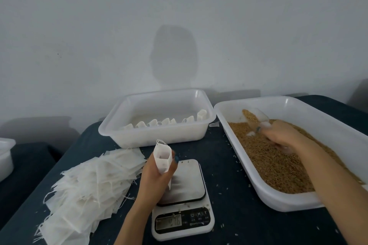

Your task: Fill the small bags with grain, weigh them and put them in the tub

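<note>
My left hand [157,173] grips a small white drawstring bag [162,155] upright with its mouth spread open, above the kitchen scale [182,199]. My right hand [282,135] holds a clear plastic scoop [256,117] with grain in it, inside the big white tub of brown grain [278,161] on the right. The white tub [157,117] at the back holds several filled bags [165,122] standing along its near wall.
A loose pile of flat empty bags [87,185] lies left of the scale on the dark blue cloth. Stray grains dot the cloth. Part of another white container [6,155] shows at the far left edge. A plain wall stands behind the table.
</note>
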`<state>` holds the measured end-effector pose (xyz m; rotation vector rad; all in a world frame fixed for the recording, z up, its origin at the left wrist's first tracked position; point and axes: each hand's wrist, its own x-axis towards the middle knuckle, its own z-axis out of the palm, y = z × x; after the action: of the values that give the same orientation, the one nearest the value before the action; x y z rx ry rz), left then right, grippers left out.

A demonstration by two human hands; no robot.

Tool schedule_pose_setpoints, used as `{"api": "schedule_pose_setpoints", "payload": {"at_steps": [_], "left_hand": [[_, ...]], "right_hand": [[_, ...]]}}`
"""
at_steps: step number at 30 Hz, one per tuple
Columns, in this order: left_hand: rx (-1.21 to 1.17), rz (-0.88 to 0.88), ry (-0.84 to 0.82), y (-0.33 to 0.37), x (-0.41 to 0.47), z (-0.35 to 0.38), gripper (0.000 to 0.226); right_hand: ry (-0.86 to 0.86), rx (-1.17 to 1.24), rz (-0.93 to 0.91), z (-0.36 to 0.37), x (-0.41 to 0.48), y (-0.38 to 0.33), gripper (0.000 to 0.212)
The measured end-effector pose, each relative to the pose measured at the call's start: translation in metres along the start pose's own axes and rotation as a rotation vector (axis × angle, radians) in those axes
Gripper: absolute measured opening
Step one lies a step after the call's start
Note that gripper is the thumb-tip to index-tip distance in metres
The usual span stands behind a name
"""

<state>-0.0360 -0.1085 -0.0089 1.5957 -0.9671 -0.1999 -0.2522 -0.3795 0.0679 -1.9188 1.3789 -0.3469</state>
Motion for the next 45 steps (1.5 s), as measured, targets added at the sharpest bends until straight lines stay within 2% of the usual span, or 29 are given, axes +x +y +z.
{"api": "schedule_pose_setpoints", "payload": {"at_steps": [2, 4, 6, 8, 13, 18, 23, 29, 35, 41, 45], "left_hand": [[0.012, -0.024, 0.003, -0.001, 0.0, 0.0, 0.036], [0.022, -0.042, 0.008, -0.001, 0.0, 0.0, 0.034], [0.037, -0.053, 0.01, -0.004, 0.001, 0.0, 0.018], [0.062, -0.064, -0.001, -0.005, 0.003, -0.001, 0.01], [0.175, -0.094, -0.058, -0.001, 0.01, -0.005, 0.02], [0.238, -0.107, -0.101, 0.002, 0.011, -0.007, 0.034], [0.24, -0.128, -0.09, 0.003, 0.007, -0.011, 0.035], [0.235, -0.118, -0.093, 0.004, 0.004, -0.013, 0.024], [0.347, 0.038, -0.171, 0.012, 0.003, -0.012, 0.041], [0.401, 0.106, -0.187, 0.014, 0.005, -0.006, 0.033], [0.432, 0.096, -0.212, 0.015, 0.006, -0.005, 0.035]], "right_hand": [[-0.013, 0.031, -0.033, -0.001, -0.002, -0.002, 0.027], [-0.005, -0.047, -0.089, -0.001, -0.004, -0.002, 0.034], [0.023, -0.162, -0.132, 0.0, -0.007, -0.004, 0.041], [0.037, -0.228, -0.176, 0.0, -0.011, -0.008, 0.039], [0.033, -0.197, -0.429, 0.005, -0.024, -0.021, 0.013], [-0.042, -0.246, -0.729, 0.023, -0.042, -0.041, 0.028], [-0.029, -0.393, -0.897, 0.035, -0.044, -0.044, 0.039], [0.052, -0.529, -1.001, 0.034, -0.047, -0.044, 0.037], [0.126, -0.711, -1.076, 0.023, -0.05, -0.057, 0.036], [0.202, -0.778, -1.208, 0.017, -0.058, -0.078, 0.032], [0.251, -0.856, -1.269, 0.018, -0.064, -0.089, 0.037]]}}
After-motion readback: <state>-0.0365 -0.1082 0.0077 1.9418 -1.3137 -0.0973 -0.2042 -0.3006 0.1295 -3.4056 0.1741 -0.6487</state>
